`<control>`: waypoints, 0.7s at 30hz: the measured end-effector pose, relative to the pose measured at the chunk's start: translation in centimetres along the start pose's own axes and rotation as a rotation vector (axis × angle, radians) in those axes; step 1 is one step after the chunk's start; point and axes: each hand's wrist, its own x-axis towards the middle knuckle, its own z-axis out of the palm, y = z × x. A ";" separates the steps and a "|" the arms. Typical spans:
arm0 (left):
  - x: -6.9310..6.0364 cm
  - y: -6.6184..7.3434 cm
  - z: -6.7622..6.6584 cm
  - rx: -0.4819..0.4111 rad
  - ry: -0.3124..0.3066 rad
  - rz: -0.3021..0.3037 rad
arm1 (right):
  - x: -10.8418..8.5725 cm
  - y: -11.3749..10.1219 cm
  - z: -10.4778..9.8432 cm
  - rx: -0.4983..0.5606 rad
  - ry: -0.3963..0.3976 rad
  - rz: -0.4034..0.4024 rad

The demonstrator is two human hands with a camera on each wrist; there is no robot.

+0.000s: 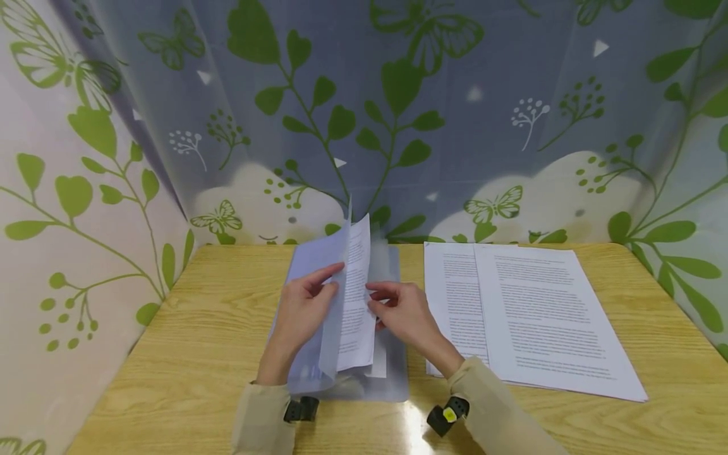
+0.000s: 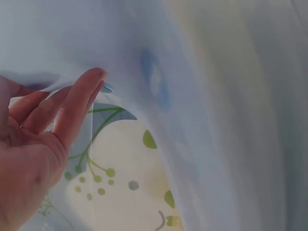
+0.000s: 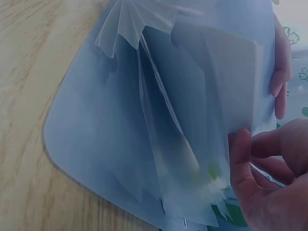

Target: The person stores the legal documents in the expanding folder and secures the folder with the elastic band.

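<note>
A translucent blue-grey folder [image 1: 398, 373] with clear sleeves lies opened on the table. My left hand [image 1: 304, 309] pinches the raised cover and sleeve sheets on its left side; in the left wrist view the left hand [image 2: 43, 139] holds the edge of a translucent sheet [image 2: 120, 38]. Printed paper [image 1: 355, 297] stands upright among the sleeves. With thumb and fingers my right hand [image 1: 406, 316] pinches the right edge of that paper. The right wrist view has the right hand [image 3: 269, 168] gripping the white paper [image 3: 233, 77] beside several loose clear sleeves [image 3: 168, 134].
Two overlapping stacks of printed sheets, a left one [image 1: 455, 297] and a right one [image 1: 546, 309], lie right of the folder. The wooden table [image 1: 188, 354] ends at a patterned curtain [image 1: 364, 126] behind and at both sides.
</note>
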 end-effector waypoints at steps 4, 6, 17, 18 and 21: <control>0.1 0.1 -0.1 0.003 -0.003 -0.005 | 0.0 -0.1 -0.1 -0.008 0.000 -0.002; 0.1 0.1 -0.1 0.010 -0.005 -0.005 | -0.1 -0.1 -0.1 -0.009 0.001 -0.002; 0.1 0.3 -0.3 0.030 -0.017 -0.025 | -0.4 -0.1 -0.6 -0.007 0.029 0.001; 0.1 0.3 -0.3 0.031 -0.017 -0.027 | -0.4 -0.1 -0.6 -0.004 0.033 0.003; 0.1 0.3 -0.3 0.031 -0.013 -0.028 | -0.5 0.1 -0.8 0.009 0.040 0.003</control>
